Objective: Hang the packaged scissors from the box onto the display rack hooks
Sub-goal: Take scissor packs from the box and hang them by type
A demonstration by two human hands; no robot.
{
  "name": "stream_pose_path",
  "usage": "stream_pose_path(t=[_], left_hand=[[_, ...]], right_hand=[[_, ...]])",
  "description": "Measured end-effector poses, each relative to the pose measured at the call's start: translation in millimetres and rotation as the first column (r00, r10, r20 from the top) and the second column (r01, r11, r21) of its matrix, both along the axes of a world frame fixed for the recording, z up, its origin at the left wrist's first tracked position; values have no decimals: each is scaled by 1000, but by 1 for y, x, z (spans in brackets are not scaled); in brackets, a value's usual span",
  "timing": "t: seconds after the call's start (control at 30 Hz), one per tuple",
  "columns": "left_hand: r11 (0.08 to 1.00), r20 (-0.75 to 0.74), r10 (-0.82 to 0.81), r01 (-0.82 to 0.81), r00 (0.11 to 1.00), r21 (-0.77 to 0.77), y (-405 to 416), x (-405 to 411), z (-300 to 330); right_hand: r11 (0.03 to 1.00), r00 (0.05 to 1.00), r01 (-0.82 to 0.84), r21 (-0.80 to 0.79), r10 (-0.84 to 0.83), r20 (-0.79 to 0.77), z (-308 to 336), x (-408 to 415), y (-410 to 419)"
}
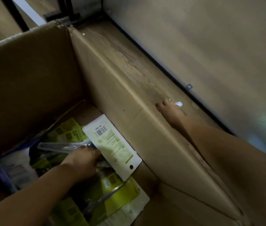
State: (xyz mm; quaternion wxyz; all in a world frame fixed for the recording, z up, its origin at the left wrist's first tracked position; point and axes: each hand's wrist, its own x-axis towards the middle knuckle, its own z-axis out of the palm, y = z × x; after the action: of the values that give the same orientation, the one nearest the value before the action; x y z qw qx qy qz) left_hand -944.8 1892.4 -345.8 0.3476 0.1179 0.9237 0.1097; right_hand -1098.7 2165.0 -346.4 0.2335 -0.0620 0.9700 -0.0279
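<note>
A large open cardboard box (31, 75) stands on the floor, and several green-and-white packaged scissors (117, 194) lie at its bottom. My left hand (81, 162) reaches into the box and grips one packaged scissors (112, 145). That pack is tilted, with its white back card and barcode facing up and its hang hole at the lower right. The clear blister with the scissors pokes out to the left of my fingers. My right hand is out of sight. No display hooks can be seen.
The box's right flap (129, 98) hangs outward over the wooden floor (129, 51). A bare leg and foot (169, 110) stand right of the flap. A dark baseboard edge (178, 79) and a pale wall run along the right. A black metal frame (67, 12) stands at the top.
</note>
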Motion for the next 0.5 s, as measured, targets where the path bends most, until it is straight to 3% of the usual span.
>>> stream_pose_path(t=[0.1, 0.23, 0.33, 0.5], left_hand=[[997, 29, 7, -5, 1000, -71, 4, -2, 4], [987, 42, 56, -49, 998, -155, 16, 4, 5], [984, 48, 122, -115, 991, -136, 15, 4, 6], [969, 118, 244, -236, 963, -76, 6, -16, 18]], right_hand=[[994, 998, 24, 111, -29, 47, -4, 13, 10], [969, 952, 220, 116, -239, 190, -4, 44, 22], [942, 933, 335, -7, -331, 138, 8, 53, 25], [971, 973, 212, -114, -221, -74, 69, 38, 9]])
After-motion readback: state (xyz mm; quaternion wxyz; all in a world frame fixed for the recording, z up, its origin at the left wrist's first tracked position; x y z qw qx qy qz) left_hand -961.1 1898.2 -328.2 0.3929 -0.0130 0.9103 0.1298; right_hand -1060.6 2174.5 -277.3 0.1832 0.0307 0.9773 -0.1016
